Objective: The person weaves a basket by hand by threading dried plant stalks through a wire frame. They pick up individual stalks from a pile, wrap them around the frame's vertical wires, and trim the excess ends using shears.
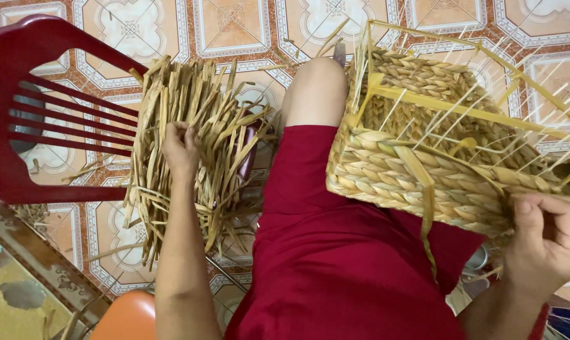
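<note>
- Nearest, at the lower right of the frame, the right hand (pixel 549 242) has its fingers curled together, pinching the lower corner of the one half-woven rectangular basket of pale braided straw (pixel 417 176), which rests tilted on the lap.
- The lap, in red cloth shorts (pixel 335 252), fills the lower middle; a bare knee (pixel 314 91) rises above it toward the upper middle.
- Left of centre, the left hand (pixel 181 148) reaches out with its fingers closed on a loose bundle of flat dried straw strips (pixel 190 157), too many to count, draped on a second dark red seat.
- Handling, as a judgement: the strips look light, dry and springy, apt to crack if bent sharply, so a strand is best taken near its middle or drawn out by its end.
- The basket looks light yet fairly stiff thanks to its one yellow rod frame (pixel 449 107) and thin upright stakes; hold it by the woven wall or the bottom corner, not by the bare stakes, which would likely flex.
- Farther off, at the upper left, one red plastic slatted chair (pixel 39 126) stands on the patterned tile floor (pixel 228 25).
- At the bottom edge, an orange rounded object (pixel 121 315) sits by the elbow.
</note>
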